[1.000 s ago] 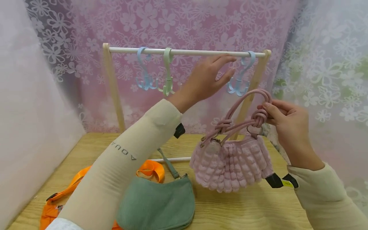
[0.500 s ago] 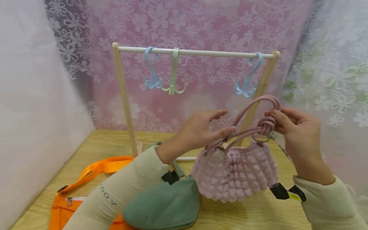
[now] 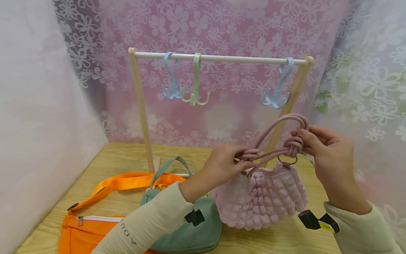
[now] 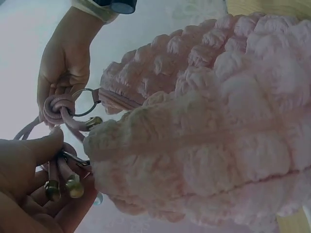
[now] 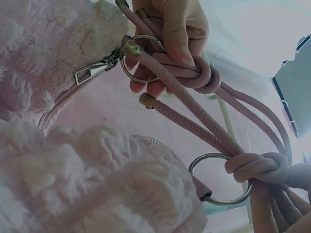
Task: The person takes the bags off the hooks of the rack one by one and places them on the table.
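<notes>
A pink puffy handbag [image 3: 263,201] hangs above the table at the right, held by its knotted cord handle [image 3: 279,121]. My right hand [image 3: 331,155] pinches the handle beside its right-hand knot [image 5: 257,167]. At the left-hand knot [image 3: 251,154], my left hand [image 3: 222,164] grips the cords between thumb and fingers. Metal rings join the handle to the bag, and one ring [image 5: 221,178] shows plainly in the right wrist view. Brass-capped cord ends [image 4: 74,187] stick out by my left fingers. The bag's zipper pull [image 5: 90,73] dangles near its top edge.
Behind stands a rack with a white rail [image 3: 234,59], carrying two blue hooks [image 3: 276,98] and a green hook [image 3: 195,97]. A green handbag [image 3: 203,225] and an orange bag [image 3: 85,229] lie on the wooden table [image 3: 120,155], partly beneath my left arm.
My left hand has come down from near the rail and taken hold of the left knot. My right hand and the pink handbag have sunk slightly. The view has shifted a little left.
</notes>
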